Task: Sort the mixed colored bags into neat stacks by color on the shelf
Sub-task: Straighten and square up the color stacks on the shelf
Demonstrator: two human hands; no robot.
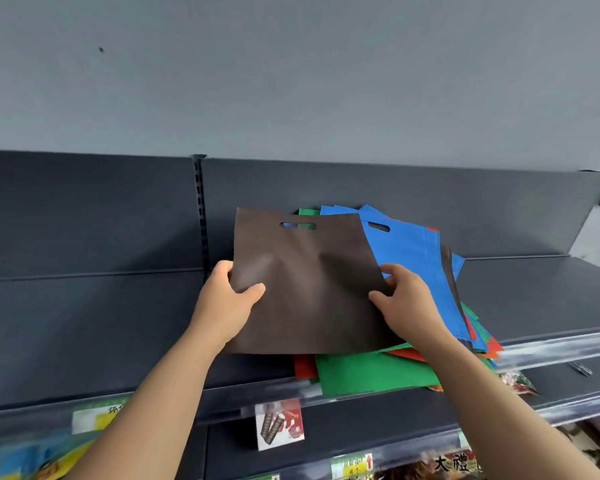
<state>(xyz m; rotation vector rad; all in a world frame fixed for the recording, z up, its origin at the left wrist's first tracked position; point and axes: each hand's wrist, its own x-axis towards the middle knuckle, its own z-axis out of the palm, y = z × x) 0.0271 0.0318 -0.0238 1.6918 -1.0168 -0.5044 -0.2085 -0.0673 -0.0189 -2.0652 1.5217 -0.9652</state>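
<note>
I begin at the left, where the shelf (94,327) shows bare dark board on the near side of the slotted upright (203,216). I judge that stretch the natural home for a brown stack. I have the left hand (231,301) pinching the brown bag (309,282) at its left edge, thumb on the face and fingers curled behind. The bag is raised and tilted back with its cut-out handle at the top. Its lower edge hangs over the front of the mixed pile, and a soft crease sags across its middle. The right hand (407,299) pinches the bag's right edge the same way (how far the fingers reach behind I cannot tell). Right of that lies the pile: a blue bag (409,251) on top and fanned askew, a green bag (361,374) hanging over the shelf lip, and a red bag (305,367) peeping out beside it.

To do this step well I would hold both pinches even so the cloth is taut. I would lift clear before carrying left, so the lower edge does not drag the blue or green sheets off the front. Then I would lay the bag flat, back edge square to the rear panel, handle hole turned one fixed way for later bags. The overhanging green one looks the likeliest to slip if nudged
</note>
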